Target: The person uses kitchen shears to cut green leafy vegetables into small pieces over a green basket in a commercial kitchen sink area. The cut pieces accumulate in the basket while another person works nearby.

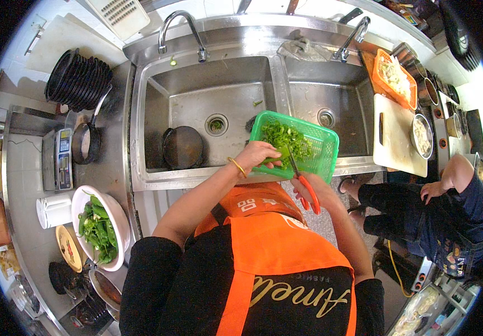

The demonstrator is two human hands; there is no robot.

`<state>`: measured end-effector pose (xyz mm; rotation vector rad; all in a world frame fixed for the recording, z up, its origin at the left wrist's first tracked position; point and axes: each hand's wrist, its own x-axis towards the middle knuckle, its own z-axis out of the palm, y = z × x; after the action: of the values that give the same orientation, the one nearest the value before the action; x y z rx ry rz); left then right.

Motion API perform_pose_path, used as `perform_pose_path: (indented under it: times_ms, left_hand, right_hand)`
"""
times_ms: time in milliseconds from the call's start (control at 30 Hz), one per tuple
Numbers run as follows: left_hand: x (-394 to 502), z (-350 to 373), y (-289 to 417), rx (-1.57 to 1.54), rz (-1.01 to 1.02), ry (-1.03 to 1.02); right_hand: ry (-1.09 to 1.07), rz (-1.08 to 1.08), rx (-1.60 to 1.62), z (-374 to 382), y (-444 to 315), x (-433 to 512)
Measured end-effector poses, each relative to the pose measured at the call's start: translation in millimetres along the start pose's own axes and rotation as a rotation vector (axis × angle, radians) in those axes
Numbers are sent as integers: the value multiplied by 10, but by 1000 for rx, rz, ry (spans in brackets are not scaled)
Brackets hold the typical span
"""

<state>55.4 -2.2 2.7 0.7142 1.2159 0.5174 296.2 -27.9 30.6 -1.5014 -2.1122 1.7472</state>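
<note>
My left hand [261, 154] holds a green pepper [282, 156] over a green plastic basket [329, 158]. Orange-handled scissors [309, 194] are in my right hand [315, 189], their blades reaching up beside the pepper. Whether the blades touch it I cannot tell. Cut green pieces [285, 136] lie heaped in the basket, mostly towards its left and middle. The basket rests across the front of the double steel sink [199, 84], over the divider between the bowls.
A black round pan [182, 147] lies in the left bowl. Left, a pink-white basin [123, 227] holds green peppers [96, 227] near a digital scale [58, 159]. Right are a white cutting board [397, 138], a metal bowl [421, 136] and an orange basket [386, 88]. Another person [435, 210] stands at right.
</note>
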Motion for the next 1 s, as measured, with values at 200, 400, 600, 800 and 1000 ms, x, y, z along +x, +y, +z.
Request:
perform_pose_path:
  times_ms: [200, 400, 600, 800, 1000]
  left_hand:
    - [-29, 11, 50, 47, -30, -29]
    - [24, -41, 38, -115, -35, 14]
    - [17, 14, 92, -67, -16, -24]
    - [68, -27, 83, -72, -28, -56]
    - [119, -35, 38, -139, -31, -4]
  right_hand:
    - [89, -80, -194, -16, -6, 77]
    - [103, 53, 8, -50, -2, 38]
    - [36, -27, -70, -41, 12, 133]
    - [90, 43, -38, -59, -113, 97]
    - [48, 93, 107, -41, -97, 94]
